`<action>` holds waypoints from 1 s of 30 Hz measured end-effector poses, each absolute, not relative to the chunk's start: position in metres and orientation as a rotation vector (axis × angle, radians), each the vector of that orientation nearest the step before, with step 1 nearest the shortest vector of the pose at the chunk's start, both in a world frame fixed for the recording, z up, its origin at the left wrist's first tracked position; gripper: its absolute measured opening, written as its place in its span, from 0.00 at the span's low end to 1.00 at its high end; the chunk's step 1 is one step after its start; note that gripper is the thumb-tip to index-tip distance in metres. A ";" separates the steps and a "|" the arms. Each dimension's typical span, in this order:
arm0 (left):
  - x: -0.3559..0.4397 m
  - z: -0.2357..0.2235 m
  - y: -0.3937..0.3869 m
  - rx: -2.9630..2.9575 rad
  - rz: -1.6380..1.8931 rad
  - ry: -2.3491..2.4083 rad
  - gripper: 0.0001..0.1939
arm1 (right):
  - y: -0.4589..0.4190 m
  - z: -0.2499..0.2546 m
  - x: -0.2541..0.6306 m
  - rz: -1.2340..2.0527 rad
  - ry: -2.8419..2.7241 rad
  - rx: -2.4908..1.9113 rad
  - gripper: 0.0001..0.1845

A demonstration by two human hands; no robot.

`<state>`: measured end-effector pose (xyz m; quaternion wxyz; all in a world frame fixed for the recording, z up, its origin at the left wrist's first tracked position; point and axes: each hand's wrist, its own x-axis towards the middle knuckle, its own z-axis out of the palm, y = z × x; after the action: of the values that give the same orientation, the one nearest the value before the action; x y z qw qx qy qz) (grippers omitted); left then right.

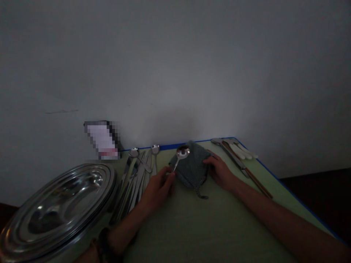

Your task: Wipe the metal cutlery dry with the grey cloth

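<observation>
A shiny metal spoon [182, 152] is held by its handle in my left hand [161, 184], its bowl raised in front of a grey-green cloth [193, 164]. The fingers of my right hand [218, 168] are closed on the cloth's right edge. A short loop dangles from the cloth's lower corner. Whether the cloth touches the spoon's bowl I cannot tell. Just left of my left hand lies a group of metal cutlery [137, 175], with several knife-like handles and a few spoons, partly hidden by my forearm.
Stacked oval metal trays [108, 182] fill the table's left side. Behind them a phone-like device [102, 140], blurred out, leans on the wall [175, 73]. More cutlery [233, 157], some white-handled, and brown sticks [259, 182] lie at the right. The green table [208, 230] has a blue edge.
</observation>
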<state>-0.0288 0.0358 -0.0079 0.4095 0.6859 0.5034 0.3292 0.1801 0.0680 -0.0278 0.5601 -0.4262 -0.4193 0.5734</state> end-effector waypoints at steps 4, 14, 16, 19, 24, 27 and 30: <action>-0.028 -0.006 0.037 1.815 0.752 1.307 0.14 | 0.068 -0.024 0.186 1.522 -0.956 -0.865 0.13; -0.028 -0.005 0.034 1.893 0.716 1.273 0.15 | 0.072 -0.029 0.184 1.557 -1.005 -0.808 0.12; -0.028 -0.005 0.034 1.931 0.708 1.272 0.15 | 0.071 -0.030 0.183 1.577 -1.062 -0.787 0.11; -0.027 -0.005 0.033 2.005 0.699 1.263 0.15 | 0.068 -0.028 0.184 1.604 -1.232 -0.768 0.12; -0.026 -0.005 0.033 2.108 0.648 1.274 0.15 | 0.066 -0.022 0.183 1.400 -1.471 -0.908 0.13; -0.025 -0.006 0.033 2.124 0.614 1.245 0.14 | 0.066 -0.023 0.178 1.392 -1.396 -0.903 0.12; -0.025 -0.006 0.032 2.099 0.575 1.236 0.16 | 0.069 -0.028 0.175 1.476 -1.140 -0.842 0.11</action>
<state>-0.0250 0.0323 -0.0056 0.3142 0.7962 0.4689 0.2182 0.1750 0.0686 -0.0282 0.5205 -0.3514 -0.4757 0.6159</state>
